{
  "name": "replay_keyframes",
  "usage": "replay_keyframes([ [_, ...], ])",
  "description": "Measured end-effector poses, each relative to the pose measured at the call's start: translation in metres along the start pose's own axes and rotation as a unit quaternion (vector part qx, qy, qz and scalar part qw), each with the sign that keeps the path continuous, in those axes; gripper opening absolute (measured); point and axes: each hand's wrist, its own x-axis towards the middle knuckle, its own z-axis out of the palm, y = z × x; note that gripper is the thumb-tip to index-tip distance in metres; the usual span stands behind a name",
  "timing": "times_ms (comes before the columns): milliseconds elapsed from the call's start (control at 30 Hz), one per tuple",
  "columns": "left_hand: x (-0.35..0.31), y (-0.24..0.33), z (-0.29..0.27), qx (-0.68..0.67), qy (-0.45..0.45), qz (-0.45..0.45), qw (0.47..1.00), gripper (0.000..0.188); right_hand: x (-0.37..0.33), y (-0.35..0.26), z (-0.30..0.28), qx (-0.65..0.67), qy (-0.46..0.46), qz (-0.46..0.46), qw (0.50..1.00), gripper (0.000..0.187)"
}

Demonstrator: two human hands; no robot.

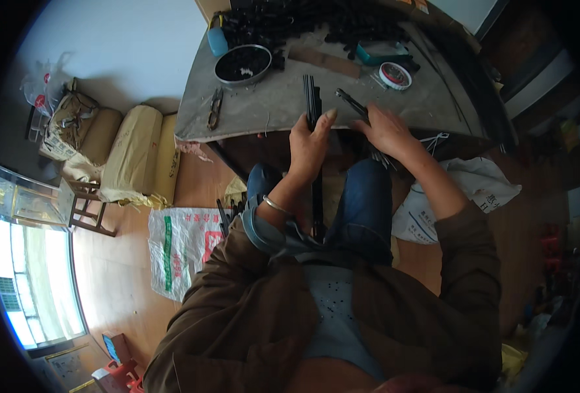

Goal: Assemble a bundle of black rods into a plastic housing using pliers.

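My left hand (308, 147) is closed round a bundle of thin black rods (312, 95), held upright at the table's near edge. The rods stick out above the fist, and a long black shaft (317, 203) runs below it between my knees. To its right, my right hand (387, 133) is closed on pliers (351, 103) whose jaws point up and left, apart from the rods. Several thin metallic rods (384, 160) show just below the right hand; whether it touches them I cannot tell. Another pair of pliers (215, 109) lies at the left of the grey table (264, 108).
Black parts (303, 23) are heaped along the table's back. Before them are a bowl (243, 64) of small black pieces, a brown strip (324, 61), a teal tray (381, 52) and a white tub (395, 76). Sacks (460, 196) and wrapped rolls (131, 154) stand beside the table.
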Motion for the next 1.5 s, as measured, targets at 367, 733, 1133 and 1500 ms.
replay_keyframes([
  [367,0.016,0.114,-0.049,-0.161,0.026,0.127,0.978,0.023,0.030,0.013,0.032,-0.076,0.303,-0.117,0.943,0.042],
  [733,0.022,0.036,-0.106,-0.528,0.162,-0.143,0.821,0.047,-0.123,-0.019,0.065,0.755,-0.140,-0.038,0.639,0.041],
  [1133,-0.080,0.043,0.017,-0.073,-0.262,0.101,0.957,0.051,-0.106,0.029,0.093,0.391,0.284,0.003,0.876,0.018],
  [1500,-0.054,0.063,-0.016,-0.045,-0.120,0.051,0.991,0.026,-0.086,-0.049,0.116,0.199,0.154,-0.058,0.966,0.039],
])
